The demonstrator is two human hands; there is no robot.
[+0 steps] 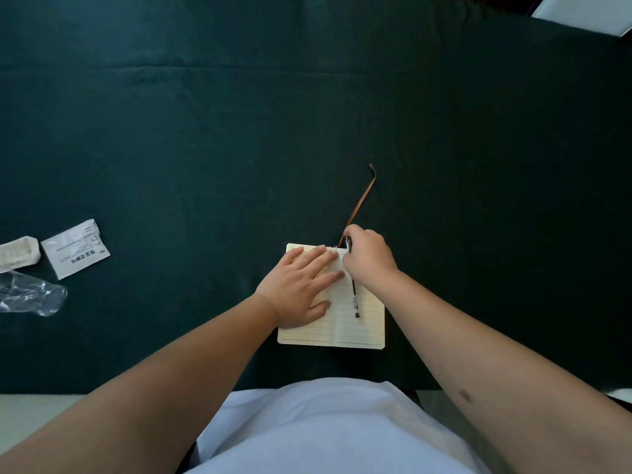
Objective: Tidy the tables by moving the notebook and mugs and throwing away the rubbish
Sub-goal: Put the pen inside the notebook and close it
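Note:
An open notebook with lined cream pages lies on the dark green tablecloth, close to the near edge. My left hand rests flat on its left page, fingers spread. My right hand is closed around the upper end of a black pen that lies along the right page. A brown ribbon bookmark trails from the notebook's top out over the cloth. Rubbish lies at the far left: a white printed packet, a crumpled white wrapper and clear plastic film. No mugs are in view.
A white surface shows at the top right corner. A pale floor strip runs below the table's near edge. My white shirt fills the bottom middle.

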